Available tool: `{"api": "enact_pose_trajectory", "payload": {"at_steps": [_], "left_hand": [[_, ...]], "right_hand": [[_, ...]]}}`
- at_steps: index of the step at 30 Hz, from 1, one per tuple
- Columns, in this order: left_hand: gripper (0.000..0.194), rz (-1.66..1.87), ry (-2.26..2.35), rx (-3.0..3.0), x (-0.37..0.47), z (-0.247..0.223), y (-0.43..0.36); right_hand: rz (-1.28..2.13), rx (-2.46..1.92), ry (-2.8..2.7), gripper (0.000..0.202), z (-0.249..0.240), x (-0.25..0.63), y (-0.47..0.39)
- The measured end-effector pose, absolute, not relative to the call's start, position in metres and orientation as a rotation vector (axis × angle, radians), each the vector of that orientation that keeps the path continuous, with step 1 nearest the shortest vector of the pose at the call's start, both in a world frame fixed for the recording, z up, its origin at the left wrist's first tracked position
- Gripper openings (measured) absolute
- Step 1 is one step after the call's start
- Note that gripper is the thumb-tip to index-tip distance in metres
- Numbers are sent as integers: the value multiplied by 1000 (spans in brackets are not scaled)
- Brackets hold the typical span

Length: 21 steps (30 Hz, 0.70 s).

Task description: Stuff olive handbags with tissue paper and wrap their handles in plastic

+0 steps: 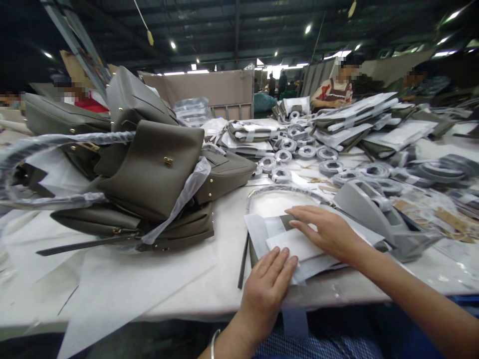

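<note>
In front of me a handbag lies flat near the table's edge, mostly covered by white tissue paper [292, 244]. Its plastic-wrapped handle [277, 189] arcs out at the far side, and a dark strap [243, 259] pokes out on the left. My left hand [267, 284] rests with its fingers stretched out on the near edge of the paper. Across the far part of the paper lies my right hand [325, 232], fingers extended and thumb apart. Neither hand grips anything. Most of the bag itself is hidden under the paper.
A heap of olive-grey handbags [153, 169] stands on the left, with loose tissue sheets [138, 284] below it. Right of my work is a grey tape dispenser [370, 209]. Beyond lie coiled wrapped straps [329, 167] and stacked wrapped bags [355, 117]. Co-workers sit across the table.
</note>
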<state>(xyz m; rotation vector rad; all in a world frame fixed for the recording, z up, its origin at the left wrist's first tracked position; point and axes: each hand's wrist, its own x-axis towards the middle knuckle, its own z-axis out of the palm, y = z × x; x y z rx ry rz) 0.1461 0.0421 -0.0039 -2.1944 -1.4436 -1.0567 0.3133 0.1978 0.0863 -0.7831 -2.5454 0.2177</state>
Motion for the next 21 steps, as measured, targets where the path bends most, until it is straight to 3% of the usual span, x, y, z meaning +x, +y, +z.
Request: {"api": "enact_pose_trajectory", "payload": {"at_steps": [5, 14, 21], "left_hand": [[39, -1075, -1411, -2164, 148, -5, 42], [39, -1080, -1398, -2132, 150, -5, 41], [39, -1125, -1477, -2207, 142, 0, 42]], "right_hand": [[344, -810, -2965, 32, 70, 283, 243], [509, -661, -2989, 33, 62, 251, 229], [521, -520, -2931, 36, 68, 281, 212]]}}
